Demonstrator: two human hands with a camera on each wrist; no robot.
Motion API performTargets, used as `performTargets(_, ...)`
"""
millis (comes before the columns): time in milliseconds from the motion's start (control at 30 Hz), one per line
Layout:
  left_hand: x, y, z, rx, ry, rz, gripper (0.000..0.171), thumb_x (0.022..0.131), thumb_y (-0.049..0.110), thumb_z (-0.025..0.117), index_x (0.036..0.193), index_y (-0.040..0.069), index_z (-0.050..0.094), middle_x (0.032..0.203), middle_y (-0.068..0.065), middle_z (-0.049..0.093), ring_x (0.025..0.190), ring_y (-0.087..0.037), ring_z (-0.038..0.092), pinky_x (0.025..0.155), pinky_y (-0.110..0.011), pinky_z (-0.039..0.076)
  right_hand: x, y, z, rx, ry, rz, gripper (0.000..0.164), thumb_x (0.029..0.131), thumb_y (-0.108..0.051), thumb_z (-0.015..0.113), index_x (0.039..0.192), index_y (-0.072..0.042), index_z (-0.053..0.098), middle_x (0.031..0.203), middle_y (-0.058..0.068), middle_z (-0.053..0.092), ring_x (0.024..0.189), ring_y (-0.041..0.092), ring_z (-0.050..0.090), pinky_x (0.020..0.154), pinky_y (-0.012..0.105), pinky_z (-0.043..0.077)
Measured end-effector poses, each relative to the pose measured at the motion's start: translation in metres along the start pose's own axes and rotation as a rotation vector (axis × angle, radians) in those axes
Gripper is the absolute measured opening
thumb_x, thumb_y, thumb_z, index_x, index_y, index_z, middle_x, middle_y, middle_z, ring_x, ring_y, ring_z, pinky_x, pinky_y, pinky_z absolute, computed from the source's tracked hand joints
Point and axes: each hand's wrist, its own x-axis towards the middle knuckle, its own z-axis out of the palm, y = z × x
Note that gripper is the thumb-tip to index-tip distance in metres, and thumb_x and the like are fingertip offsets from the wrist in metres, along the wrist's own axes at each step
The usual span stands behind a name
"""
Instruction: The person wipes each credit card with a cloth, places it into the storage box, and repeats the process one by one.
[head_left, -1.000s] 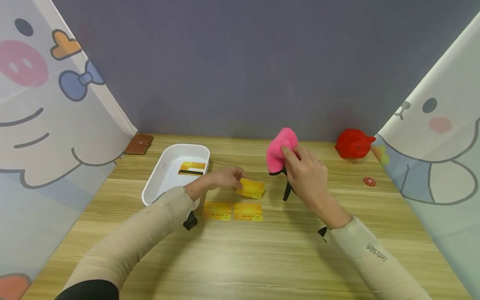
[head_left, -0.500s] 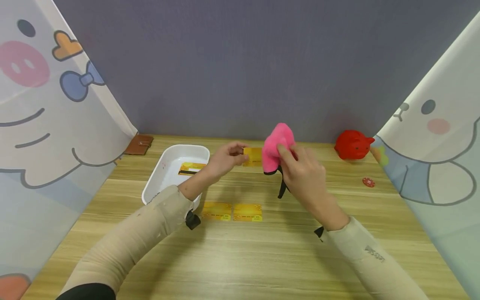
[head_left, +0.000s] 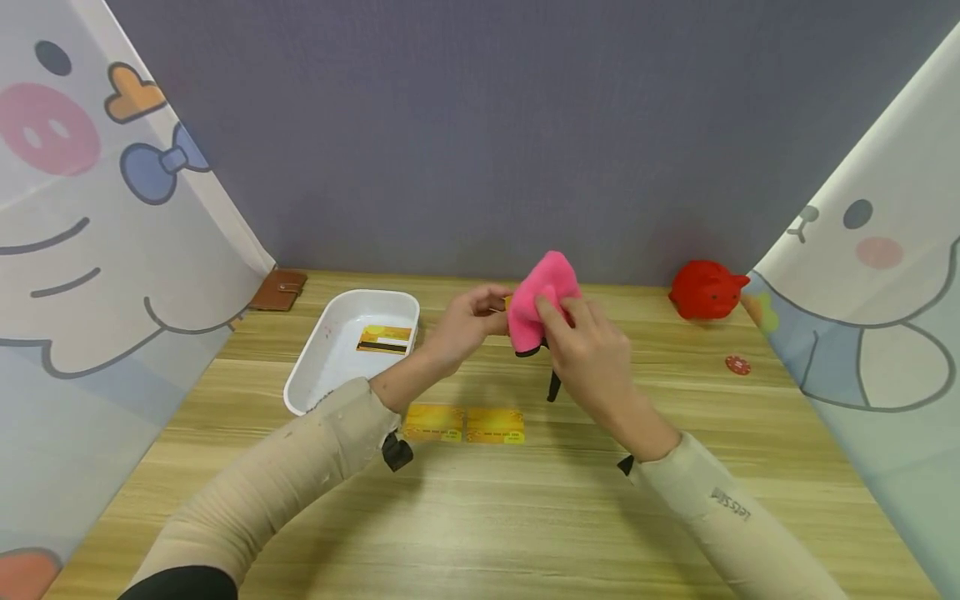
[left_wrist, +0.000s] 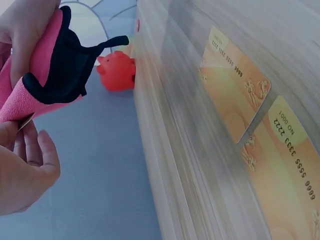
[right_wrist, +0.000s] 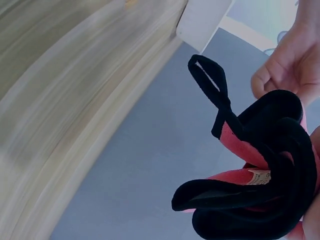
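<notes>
My left hand [head_left: 461,329] pinches a yellow bank card above the table; only a sliver of the card [head_left: 508,302] shows beside the cloth. My right hand [head_left: 592,354] grips a bunched pink cloth [head_left: 543,292] with black edging, and the cloth covers most of that card. A black loop [right_wrist: 207,77] hangs from the cloth in the right wrist view. Below the hands, two yellow cards, a left one [head_left: 433,422] and a right one [head_left: 495,425], lie side by side on the wood. Another card [head_left: 384,335], black stripe up, lies in the white tray [head_left: 303,371].
At the back left, a brown wallet [head_left: 279,290] lies by the printed side panel. A red piggy bank [head_left: 707,290] stands at the back right, with a red poker chip [head_left: 738,364] in front of it. A grey panel [head_left: 480,142] rises behind the table.
My left hand has lifted the card from near the two table cards up to the cloth. The cloth in my right hand has shifted left and now covers most of the card.
</notes>
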Motion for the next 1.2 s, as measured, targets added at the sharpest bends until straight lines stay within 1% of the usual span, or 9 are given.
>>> performTargets(200, -0.003, 0.001, -0.002, 0.074, 0.015, 0.008, 0.031, 0.094, 0.004, 0.067, 0.126, 0.004, 0.066, 0.091, -0.001, 0.067, 0.085, -0.012, 0.061, 0.081, -0.029, 0.052, -0.004, 0.009, 0.001, -0.002, -0.006, 0.038, 0.023, 0.092, -0.006, 0.068, 0.114, -0.011, 0.071, 0.093, 0.017, 0.068, 0.075, 0.035, 0.066, 0.042, 0.042, 0.05)
performTargets(367, -0.007, 0.004, -0.013, 0.131, 0.024, -0.028, 0.032, 0.095, 0.011, 0.069, 0.126, 0.008, 0.067, 0.092, 0.002, 0.067, 0.087, -0.012, 0.062, 0.082, -0.029, 0.052, -0.008, 0.024, 0.001, -0.049, 0.001, 0.063, 0.021, 0.094, -0.007, 0.064, 0.113, -0.011, 0.071, 0.092, 0.018, 0.068, 0.071, 0.036, 0.064, 0.039, 0.043, 0.046)
performTargets(500, -0.007, 0.007, -0.022, 0.163, 0.057, -0.051, 0.034, 0.095, 0.015, 0.07, 0.129, 0.013, 0.066, 0.093, 0.005, 0.063, 0.089, -0.013, 0.061, 0.08, -0.027, 0.051, -0.009, 0.033, -0.003, -0.077, 0.01, 0.085, 0.019, 0.096, -0.01, 0.062, 0.113, -0.012, 0.071, 0.092, 0.018, 0.067, 0.073, 0.037, 0.062, 0.038, 0.044, 0.045)
performTargets(600, -0.006, 0.009, -0.026, 0.167, 0.089, -0.025, 0.034, 0.095, 0.015, 0.07, 0.128, 0.013, 0.066, 0.094, 0.003, 0.063, 0.089, -0.014, 0.06, 0.078, -0.027, 0.05, -0.006, 0.034, -0.006, -0.075, 0.029, 0.098, 0.018, 0.097, -0.011, 0.061, 0.113, -0.013, 0.07, 0.093, 0.018, 0.067, 0.077, 0.038, 0.062, 0.037, 0.046, 0.044)
performTargets(700, -0.006, 0.009, -0.026, 0.187, 0.123, 0.025, 0.032, 0.095, 0.015, 0.071, 0.127, 0.013, 0.067, 0.094, 0.001, 0.064, 0.089, -0.016, 0.062, 0.078, -0.027, 0.051, -0.002, 0.03, -0.009, -0.064, 0.054, 0.103, 0.017, 0.098, -0.012, 0.061, 0.113, -0.014, 0.07, 0.093, 0.018, 0.067, 0.078, 0.038, 0.062, 0.038, 0.047, 0.044)
performTargets(867, -0.005, 0.007, -0.019, 0.23, 0.162, 0.124, 0.029, 0.094, 0.012, 0.071, 0.123, 0.012, 0.068, 0.091, -0.003, 0.067, 0.086, -0.028, 0.064, 0.068, -0.023, 0.048, 0.006, 0.015, -0.015, -0.037, 0.076, 0.038, 0.019, 0.097, -0.012, 0.061, 0.114, -0.012, 0.07, 0.093, 0.018, 0.068, 0.075, 0.037, 0.063, 0.045, 0.048, 0.051)
performTargets(967, -0.004, 0.005, -0.01, 0.231, 0.147, 0.17, 0.029, 0.093, 0.008, 0.071, 0.122, 0.008, 0.068, 0.092, -0.01, 0.068, 0.082, -0.029, 0.065, 0.065, -0.022, 0.047, 0.008, 0.005, -0.014, -0.031, 0.059, -0.03, 0.022, 0.094, -0.009, 0.064, 0.116, -0.011, 0.07, 0.093, 0.018, 0.067, 0.072, 0.036, 0.062, 0.05, 0.045, 0.054)
performTargets(1100, -0.005, 0.005, 0.0, 0.187, 0.102, 0.173, 0.032, 0.093, 0.003, 0.069, 0.124, 0.003, 0.067, 0.099, -0.017, 0.07, 0.082, -0.019, 0.064, 0.071, -0.023, 0.051, 0.007, -0.005, -0.01, -0.041, 0.009, -0.071, 0.026, 0.091, -0.008, 0.068, 0.118, -0.012, 0.07, 0.093, 0.016, 0.067, 0.074, 0.034, 0.064, 0.049, 0.04, 0.054)
performTargets(1200, -0.006, 0.005, 0.005, 0.127, 0.08, 0.143, 0.033, 0.092, -0.001, 0.066, 0.125, 0.001, 0.065, 0.103, -0.018, 0.07, 0.084, -0.015, 0.062, 0.074, -0.025, 0.052, 0.004, -0.006, -0.007, -0.049, -0.013, -0.058, 0.026, 0.091, -0.009, 0.07, 0.117, -0.014, 0.071, 0.092, 0.016, 0.067, 0.076, 0.035, 0.066, 0.048, 0.039, 0.054)
